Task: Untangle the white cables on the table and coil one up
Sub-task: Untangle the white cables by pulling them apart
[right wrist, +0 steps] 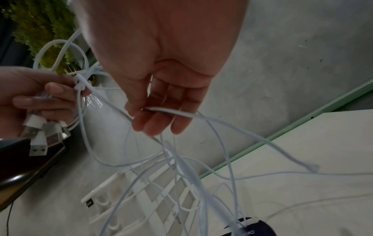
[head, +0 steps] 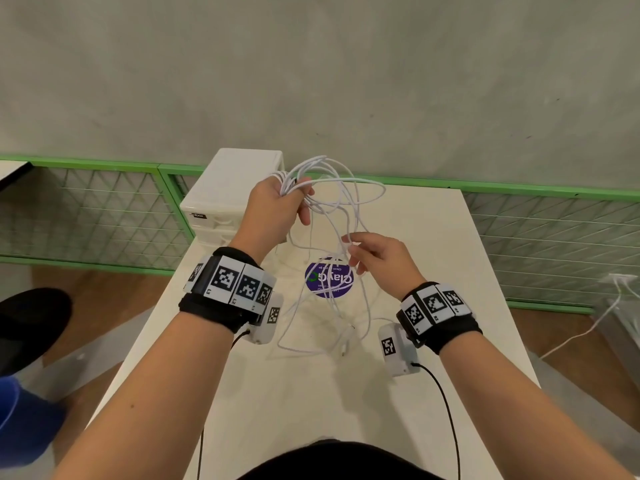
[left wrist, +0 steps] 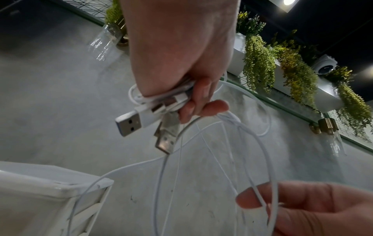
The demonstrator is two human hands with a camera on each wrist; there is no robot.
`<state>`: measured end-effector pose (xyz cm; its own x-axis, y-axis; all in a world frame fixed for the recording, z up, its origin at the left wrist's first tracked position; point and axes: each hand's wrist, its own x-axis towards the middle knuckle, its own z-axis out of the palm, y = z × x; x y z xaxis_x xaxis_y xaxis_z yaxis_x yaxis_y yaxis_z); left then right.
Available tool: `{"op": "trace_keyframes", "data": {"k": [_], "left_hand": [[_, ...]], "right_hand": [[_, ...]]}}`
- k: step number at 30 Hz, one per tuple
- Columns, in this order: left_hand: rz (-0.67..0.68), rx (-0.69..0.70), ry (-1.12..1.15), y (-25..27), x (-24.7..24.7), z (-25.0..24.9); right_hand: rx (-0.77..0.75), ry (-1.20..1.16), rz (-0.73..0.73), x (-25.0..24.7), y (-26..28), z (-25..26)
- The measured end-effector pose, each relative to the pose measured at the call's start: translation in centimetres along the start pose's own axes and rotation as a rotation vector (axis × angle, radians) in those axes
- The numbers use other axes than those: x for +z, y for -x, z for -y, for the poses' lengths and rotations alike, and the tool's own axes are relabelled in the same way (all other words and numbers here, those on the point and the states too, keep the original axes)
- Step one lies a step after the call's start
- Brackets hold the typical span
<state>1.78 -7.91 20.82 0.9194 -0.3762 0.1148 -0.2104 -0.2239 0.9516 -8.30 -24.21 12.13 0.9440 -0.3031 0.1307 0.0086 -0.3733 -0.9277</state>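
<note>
Cables (head: 341, 202): white, several, tangled. I see them bunched in my left hand (head: 277, 206), raised above the table (head: 433, 237); loops stand up over the fist, strands hang down to a loose heap on the table between my wrists.

Plugs (left wrist: 129, 122): USB-A, metal ends, white housings; a few stick out below the left hand's curled fingers, seen from the left wrist.

Left hand: fingers wrapped round the cable bunch near the plugs.

Right hand (head: 375, 252): lower and nearer to me, thumb and fingertips (right wrist: 159, 126) pinching a single strand that runs up to the bunch.

Sticker (head: 329, 278): round, purple, on the table under the hanging strands; white lettering reads "Clay", remainder covered or too small to read.

Drawer unit (head: 225, 199): white plastic, at the table's far left corner, just beside the left hand; small dark label on its front, unreadable.
</note>
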Motion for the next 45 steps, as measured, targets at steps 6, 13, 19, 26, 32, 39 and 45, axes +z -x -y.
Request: {"op": "trace_keyframes", "data": {"k": [6,13,19,26,32,39,45], "left_hand": [[0.071,-0.023,-0.009,0.4,-0.3,0.2],[0.08,-0.08,-0.107,0.3,-0.1,1.0],[0.15,-0.017,-0.258,0.7,0.5,0.9],[0.029,0.054,-0.357,0.9,1.6,1.4],[0.101,0.124,-0.424,1.5,2.1,1.2],[0.1,0.055,-0.257,1.9,2.9,1.4],[0.019,-0.008,-0.109,1.8,2.9,2.1]], "right_hand": [[-0.048,-0.079,-0.132,-1.3,-0.2,0.9],[-0.042,-0.204,-0.137,-1.4,-0.1,2.2],[0.065,-0.206,-0.076,-0.3,-0.1,2.2],[0.072,-0.173,0.028,0.3,0.2,2.8],[0.058,-0.012,0.128,0.0,-0.3,3.0],[0.048,-0.195,-0.155,0.4,-0.6,2.8],[-0.077,-0.106,-0.045,-0.1,-0.8,2.7]]}}
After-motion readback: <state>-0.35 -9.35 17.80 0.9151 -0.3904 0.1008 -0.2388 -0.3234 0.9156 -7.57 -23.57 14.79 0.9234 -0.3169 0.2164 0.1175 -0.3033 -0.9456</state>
